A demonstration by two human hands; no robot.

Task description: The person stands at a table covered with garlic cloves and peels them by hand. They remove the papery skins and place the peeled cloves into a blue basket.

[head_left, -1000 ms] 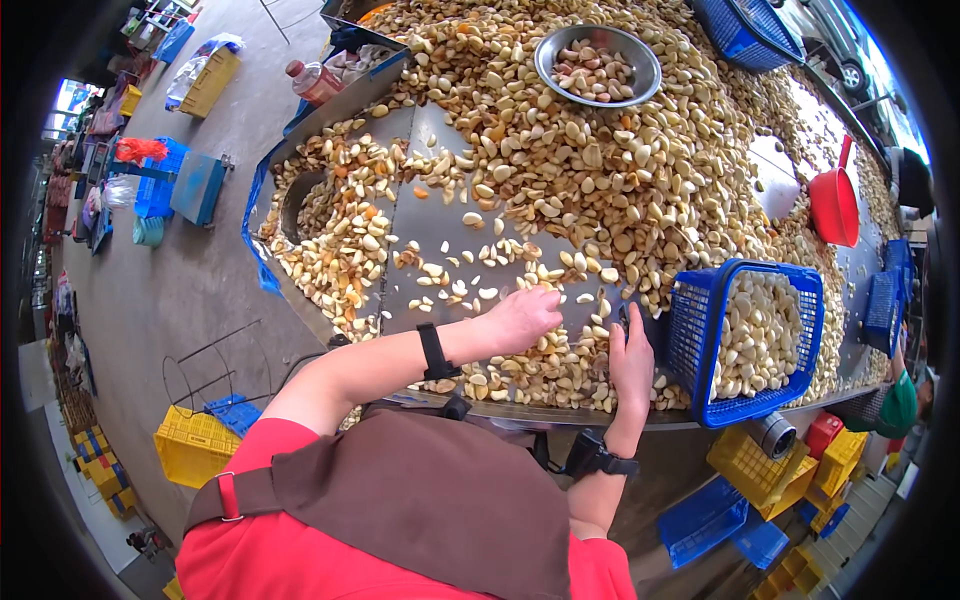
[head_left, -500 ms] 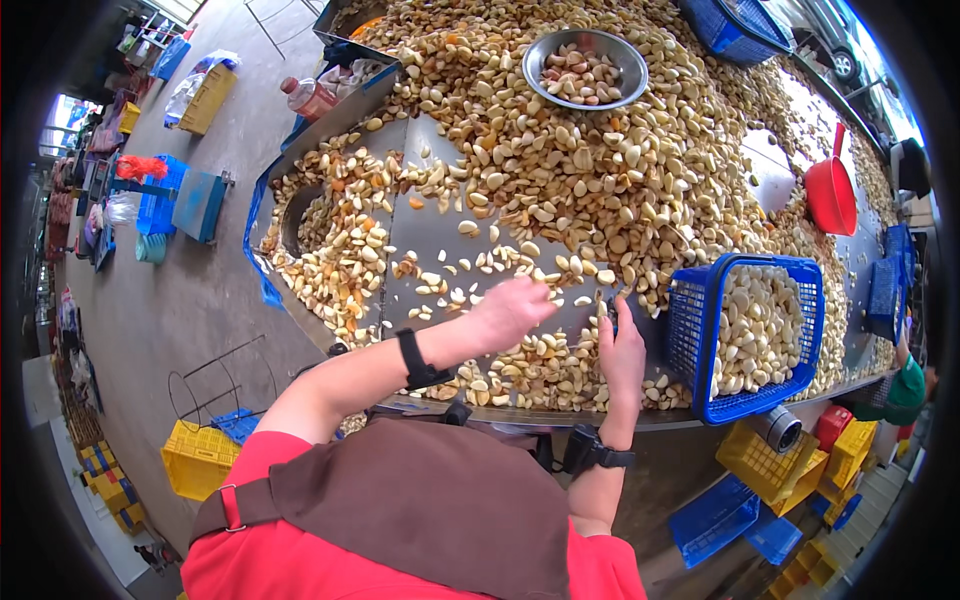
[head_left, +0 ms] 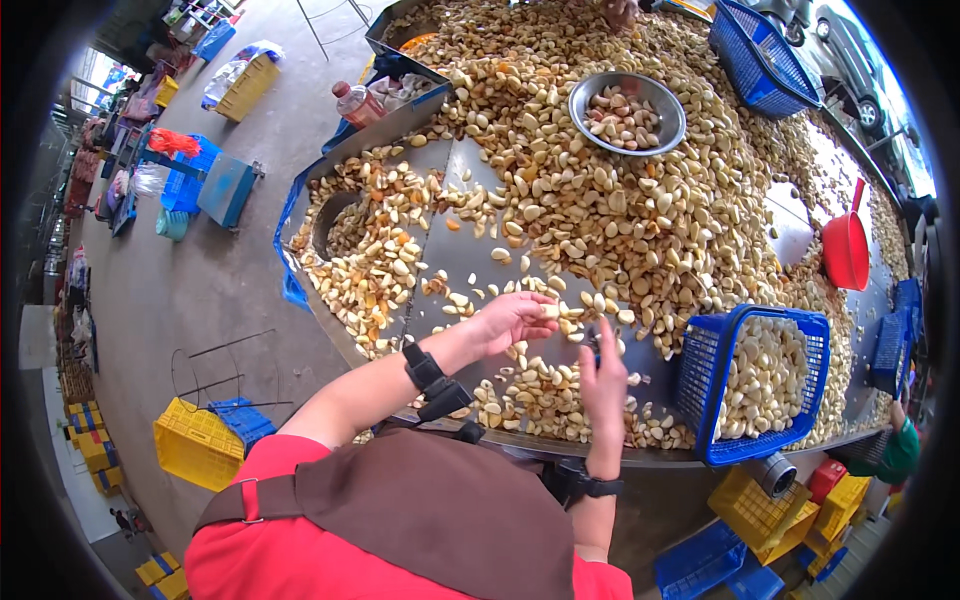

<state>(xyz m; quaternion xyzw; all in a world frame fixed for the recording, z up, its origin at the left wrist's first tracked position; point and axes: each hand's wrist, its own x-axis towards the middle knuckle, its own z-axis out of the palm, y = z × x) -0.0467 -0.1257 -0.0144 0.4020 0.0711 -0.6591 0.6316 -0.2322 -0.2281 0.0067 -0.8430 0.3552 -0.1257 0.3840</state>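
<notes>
Peeled garlic cloves cover much of the metal table in front of me. My left hand is over the table with a pale garlic clove pinched between thumb and fingertips. Just to its right, my right hand is raised, fingers pointing away from me. A small dark thing shows between its thumb and fingers, too blurred to name. Below the hands lies a smaller heap of cloves by the near edge. At my right stands a blue plastic basket filled with clean white cloves.
A steel bowl of reddish cloves rests on the heap. Farther right are a red scoop and another blue basket. A bottle stands near the table's left edge. Another person's green sleeve shows at the right.
The view has shifted, so the table appears lower and farther right. My left hand has turned and opened its fingers somewhat, showing a clove at its fingertips. My right hand has tilted slightly.
</notes>
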